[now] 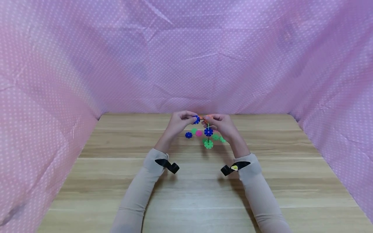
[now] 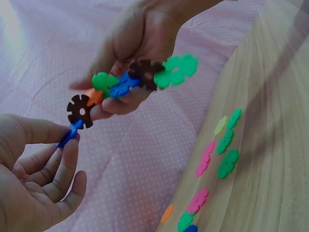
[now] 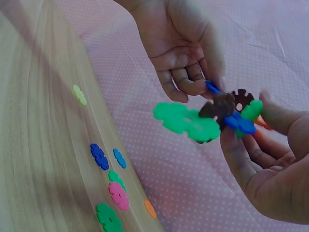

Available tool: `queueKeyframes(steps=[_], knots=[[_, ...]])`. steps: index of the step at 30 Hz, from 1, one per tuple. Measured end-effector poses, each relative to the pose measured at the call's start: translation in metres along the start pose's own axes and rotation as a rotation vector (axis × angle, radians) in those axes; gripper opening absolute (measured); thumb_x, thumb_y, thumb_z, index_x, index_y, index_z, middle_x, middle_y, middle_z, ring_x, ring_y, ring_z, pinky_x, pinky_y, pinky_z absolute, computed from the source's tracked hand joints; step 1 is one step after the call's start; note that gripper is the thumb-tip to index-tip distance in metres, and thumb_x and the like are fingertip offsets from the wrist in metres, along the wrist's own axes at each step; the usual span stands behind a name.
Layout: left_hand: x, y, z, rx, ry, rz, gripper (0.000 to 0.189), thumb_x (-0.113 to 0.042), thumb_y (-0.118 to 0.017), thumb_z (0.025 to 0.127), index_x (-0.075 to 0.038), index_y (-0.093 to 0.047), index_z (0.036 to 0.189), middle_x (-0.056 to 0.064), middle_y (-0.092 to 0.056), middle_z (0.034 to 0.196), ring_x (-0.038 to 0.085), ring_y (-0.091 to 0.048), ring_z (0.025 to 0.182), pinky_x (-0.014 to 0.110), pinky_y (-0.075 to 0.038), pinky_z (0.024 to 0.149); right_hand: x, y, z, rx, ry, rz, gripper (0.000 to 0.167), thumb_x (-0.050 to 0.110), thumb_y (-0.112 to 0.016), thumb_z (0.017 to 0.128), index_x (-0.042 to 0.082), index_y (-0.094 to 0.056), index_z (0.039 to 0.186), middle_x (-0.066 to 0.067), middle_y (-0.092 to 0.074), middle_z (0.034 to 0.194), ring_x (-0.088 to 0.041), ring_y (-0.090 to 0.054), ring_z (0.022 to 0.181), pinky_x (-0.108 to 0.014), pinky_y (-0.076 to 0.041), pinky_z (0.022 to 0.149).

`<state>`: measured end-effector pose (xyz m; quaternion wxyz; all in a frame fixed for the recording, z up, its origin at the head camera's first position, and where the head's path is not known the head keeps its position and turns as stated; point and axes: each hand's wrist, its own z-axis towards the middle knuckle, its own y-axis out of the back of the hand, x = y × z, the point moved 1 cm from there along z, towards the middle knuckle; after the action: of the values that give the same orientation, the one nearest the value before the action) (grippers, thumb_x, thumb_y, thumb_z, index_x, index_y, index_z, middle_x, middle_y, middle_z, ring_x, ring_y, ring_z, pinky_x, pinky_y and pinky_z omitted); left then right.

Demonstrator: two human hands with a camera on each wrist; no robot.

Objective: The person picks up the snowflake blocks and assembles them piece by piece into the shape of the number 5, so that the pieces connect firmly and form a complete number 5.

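Between the two hands hangs a chain of joined snowflake discs in several colours. My left hand [image 1: 176, 124] pinches a blue disc [image 2: 70, 134] at one end, between thumb and fingertips. That blue disc meets a brown disc [image 2: 80, 111]. The right hand [image 1: 222, 126] grips the chain around an orange disc [image 2: 94, 97], partly hidden by the fingers. From there a green disc [image 2: 103, 83], another blue disc [image 1: 208, 131], a second brown disc [image 2: 146, 74] and a bright green end disc [image 1: 208, 144] follow, hanging down toward the table in the head view.
Loose discs lie on the wooden table [image 1: 186, 187] below the hands: a blue disc [image 1: 188, 135], a pink disc [image 1: 198, 133], several green discs [image 1: 215, 137], a yellow disc [image 3: 79, 94] and an orange disc [image 3: 150, 208]. A pink dotted cloth [image 1: 186, 64] rises behind the table's far edge.
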<state>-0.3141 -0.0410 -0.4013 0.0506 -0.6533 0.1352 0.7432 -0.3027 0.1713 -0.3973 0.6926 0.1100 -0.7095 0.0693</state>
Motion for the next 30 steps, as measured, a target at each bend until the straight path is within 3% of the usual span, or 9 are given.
queueKeyframes(steps=[4, 7, 14, 21, 26, 30], knots=[[-0.0005, 0.0038, 0.0019, 0.023, -0.006, 0.032, 0.019, -0.01, -0.071, 0.096, -0.001, -0.074, 0.112, 0.01, -0.076, 0.097, 0.012, -0.069, 0.085, 0.041, -0.058, 0.095, -0.0004, 0.0016, -0.0004, 0.025, -0.014, -0.023, 0.035, 0.021, -0.069, 0.099, -0.009, -0.068, 0.118, 0.003, -0.077, 0.092, -0.012, -0.071, 0.09, -0.027, -0.057, 0.087], [-0.0009, 0.0053, 0.0023, 0.037, -0.02, 0.055, 0.018, -0.011, -0.071, 0.096, -0.002, -0.075, 0.111, 0.011, -0.076, 0.097, 0.013, -0.069, 0.084, 0.035, -0.059, 0.089, 0.0015, 0.0013, -0.0021, 0.027, -0.018, -0.059, 0.032, 0.024, -0.07, 0.099, -0.004, -0.071, 0.115, 0.001, -0.077, 0.095, -0.014, -0.07, 0.093, -0.028, -0.055, 0.089], [-0.0011, 0.0042, 0.0017, 0.046, -0.06, 0.063, 0.018, -0.011, -0.071, 0.096, -0.001, -0.074, 0.112, 0.013, -0.076, 0.098, 0.012, -0.069, 0.083, 0.025, -0.059, 0.081, 0.0029, -0.0019, -0.0023, 0.03, -0.015, -0.057, 0.035, 0.025, -0.067, 0.1, -0.006, -0.069, 0.117, -0.003, -0.076, 0.096, -0.017, -0.067, 0.098, -0.037, -0.048, 0.103], [-0.0021, 0.0035, 0.0011, 0.045, -0.102, 0.073, 0.017, -0.01, -0.07, 0.096, -0.001, -0.075, 0.11, 0.015, -0.076, 0.099, 0.012, -0.069, 0.082, 0.026, -0.06, 0.081, 0.0004, -0.0019, -0.0003, 0.035, -0.022, -0.059, 0.031, 0.024, -0.067, 0.101, -0.004, -0.071, 0.115, -0.001, -0.077, 0.093, -0.016, -0.071, 0.094, -0.039, -0.052, 0.1], [-0.0016, 0.0039, 0.0016, 0.051, -0.112, 0.082, 0.016, -0.009, -0.071, 0.096, 0.0, -0.075, 0.109, 0.015, -0.076, 0.097, 0.012, -0.069, 0.08, 0.024, -0.059, 0.077, 0.0014, -0.0009, -0.0016, 0.048, -0.066, -0.088, 0.038, 0.029, -0.068, 0.1, -0.004, -0.071, 0.118, -0.01, -0.078, 0.105, -0.018, -0.073, 0.093, -0.043, -0.052, 0.1], [-0.0017, 0.004, 0.0017, 0.056, -0.117, 0.084, 0.015, -0.007, -0.071, 0.095, 0.001, -0.076, 0.107, 0.016, -0.077, 0.095, 0.013, -0.069, 0.078, 0.022, -0.059, 0.075, 0.0011, -0.0013, -0.0017, 0.047, -0.065, -0.081, 0.035, 0.026, -0.07, 0.098, -0.004, -0.072, 0.115, -0.013, -0.078, 0.1, -0.019, -0.072, 0.096, -0.049, -0.049, 0.106]])
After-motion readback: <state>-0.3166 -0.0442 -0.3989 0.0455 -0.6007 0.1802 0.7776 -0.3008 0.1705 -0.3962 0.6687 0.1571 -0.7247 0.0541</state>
